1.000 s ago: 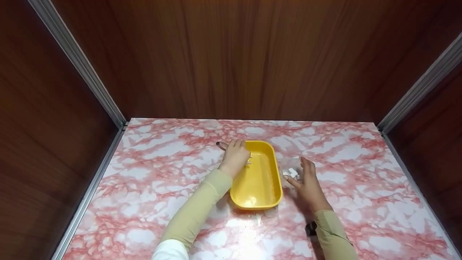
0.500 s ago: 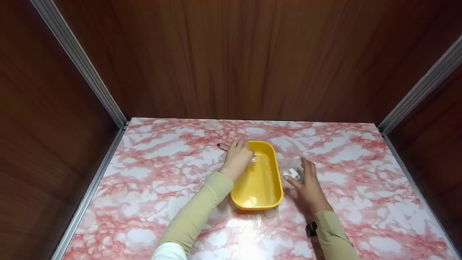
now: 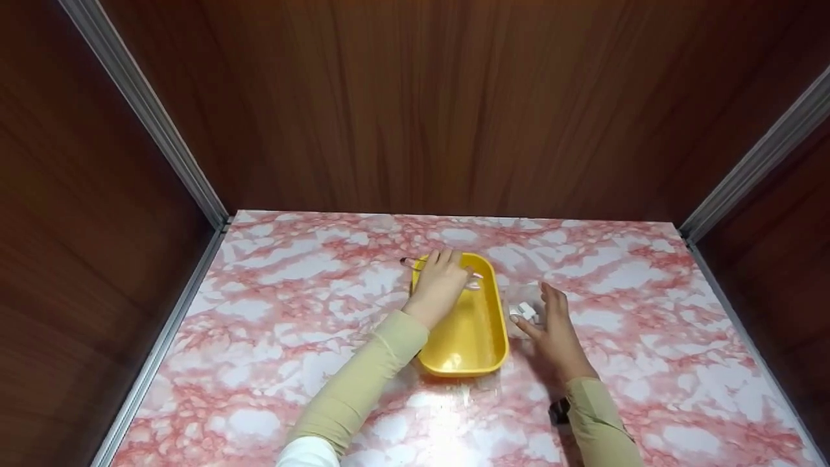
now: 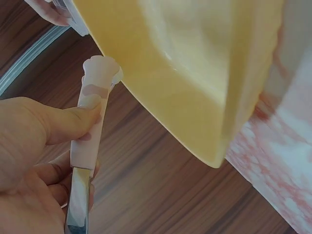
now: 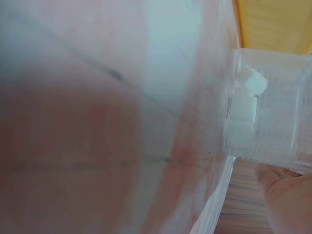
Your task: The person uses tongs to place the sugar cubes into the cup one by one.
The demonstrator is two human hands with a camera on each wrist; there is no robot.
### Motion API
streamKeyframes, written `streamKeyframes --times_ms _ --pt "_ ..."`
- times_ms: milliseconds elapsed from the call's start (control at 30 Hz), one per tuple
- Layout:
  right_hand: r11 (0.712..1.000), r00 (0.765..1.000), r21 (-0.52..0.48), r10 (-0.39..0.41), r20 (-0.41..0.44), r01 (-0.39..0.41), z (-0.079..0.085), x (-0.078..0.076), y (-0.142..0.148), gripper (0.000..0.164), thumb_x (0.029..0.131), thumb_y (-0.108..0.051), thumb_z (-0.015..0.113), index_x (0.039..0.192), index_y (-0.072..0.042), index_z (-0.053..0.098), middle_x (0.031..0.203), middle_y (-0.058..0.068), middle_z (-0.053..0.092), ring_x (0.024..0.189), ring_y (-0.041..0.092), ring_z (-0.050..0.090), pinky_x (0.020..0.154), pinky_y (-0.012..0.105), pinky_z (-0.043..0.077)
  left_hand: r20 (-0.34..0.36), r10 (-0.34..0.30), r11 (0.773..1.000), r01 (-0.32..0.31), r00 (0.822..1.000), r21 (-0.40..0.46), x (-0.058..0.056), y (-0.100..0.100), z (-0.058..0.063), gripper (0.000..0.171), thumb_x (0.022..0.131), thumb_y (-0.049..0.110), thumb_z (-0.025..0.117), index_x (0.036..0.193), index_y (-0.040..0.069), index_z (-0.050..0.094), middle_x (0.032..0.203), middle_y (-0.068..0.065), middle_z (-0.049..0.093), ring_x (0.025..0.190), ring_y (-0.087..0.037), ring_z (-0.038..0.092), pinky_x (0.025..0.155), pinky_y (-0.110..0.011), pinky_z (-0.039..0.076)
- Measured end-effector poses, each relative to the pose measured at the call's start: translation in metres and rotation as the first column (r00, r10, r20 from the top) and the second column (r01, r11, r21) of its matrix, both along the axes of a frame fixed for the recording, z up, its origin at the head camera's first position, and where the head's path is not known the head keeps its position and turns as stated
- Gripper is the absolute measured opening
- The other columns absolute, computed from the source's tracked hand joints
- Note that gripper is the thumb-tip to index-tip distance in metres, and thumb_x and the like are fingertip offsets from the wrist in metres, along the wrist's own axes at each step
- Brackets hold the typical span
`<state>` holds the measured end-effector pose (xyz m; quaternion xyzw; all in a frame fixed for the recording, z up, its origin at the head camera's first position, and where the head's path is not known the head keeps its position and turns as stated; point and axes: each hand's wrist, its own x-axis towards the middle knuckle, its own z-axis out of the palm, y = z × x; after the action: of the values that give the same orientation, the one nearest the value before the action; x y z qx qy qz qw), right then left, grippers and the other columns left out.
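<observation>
My left hand (image 3: 441,285) is over the far left part of a yellow tub (image 3: 462,372), pinching small metal tongs with pale pink, paw-shaped tips (image 4: 84,153). In the left wrist view, the thumb lies on one pink tip, and the metal arm runs back under the palm. Both tips point right over the tub; no piece shows between them. To the tub's right, my right hand (image 3: 557,334) holds a small clear plastic box (image 5: 278,112), thumb at the near left and fingers along the right. Several white blocks (image 5: 241,131) lie inside it.
The tub and box stand side by side on a red and white marbled tabletop (image 3: 272,337). Dark wood panels (image 3: 415,110) rise behind and at both sides, with metal rails at the corners. A small black object (image 3: 559,410) sits beside the right sleeve.
My left hand has moved right with the tongs, from the tub's left rim to over its inside. The right hand, the clear box and the tub have stayed in place.
</observation>
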<state>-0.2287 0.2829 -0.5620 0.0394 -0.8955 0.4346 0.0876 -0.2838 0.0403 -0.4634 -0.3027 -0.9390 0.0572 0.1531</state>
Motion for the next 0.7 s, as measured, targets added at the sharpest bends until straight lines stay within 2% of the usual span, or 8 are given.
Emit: streamKeyframes --times_ms 133,400,567,700 --pt "1.000 1.000 -0.016 0.003 0.024 -0.002 0.001 0.000 0.000 0.095 0.082 -0.045 0.070 0.151 -0.009 0.015 0.147 0.021 0.019 0.135 0.040 0.027 0.105 0.055 0.027 -0.001 -0.009 1.000 0.009 1.000 0.014 0.002 0.005 0.001 0.034 0.086 0.010 0.065 0.115 0.027 0.070 0.113 -0.006 0.058 0.108 -0.024 0.049 0.097 -0.041 0.035" --pt "0.999 1.000 0.034 -0.006 -0.010 0.006 0.000 -0.002 0.002 0.094 0.082 -0.045 0.071 0.149 -0.006 0.019 0.145 0.022 0.021 0.133 0.040 0.029 0.104 0.057 0.027 -0.030 -0.027 0.999 0.028 0.999 0.034 0.005 0.016 0.002 0.030 0.085 0.009 0.065 0.108 0.028 0.072 0.110 -0.004 0.059 0.102 -0.022 0.050 0.088 -0.037 0.037" --pt "1.000 1.000 0.031 0.000 -0.007 0.001 0.000 -0.002 0.001 0.095 0.082 -0.045 0.071 0.150 -0.005 0.018 0.145 0.022 0.021 0.133 0.040 0.029 0.104 0.056 0.028 -0.034 -0.045 0.999 0.046 0.998 0.026 0.009 0.027 0.004 0.034 0.086 0.010 0.064 0.114 0.030 0.070 0.111 -0.003 0.059 0.103 -0.021 0.049 0.089 -0.035 0.036" --pt "1.000 1.000 0.022 0.002 -0.009 -0.002 0.000 -0.002 0.001 0.095 0.082 -0.044 0.071 0.150 -0.006 0.018 0.146 0.022 0.020 0.133 0.040 0.029 0.104 0.056 0.028 -0.026 -0.062 0.998 0.062 0.998 0.029 0.012 0.036 0.007 0.037 0.081 0.011 0.069 0.114 0.030 0.070 0.111 -0.003 0.058 0.103 -0.020 0.047 0.089 -0.035 0.035"
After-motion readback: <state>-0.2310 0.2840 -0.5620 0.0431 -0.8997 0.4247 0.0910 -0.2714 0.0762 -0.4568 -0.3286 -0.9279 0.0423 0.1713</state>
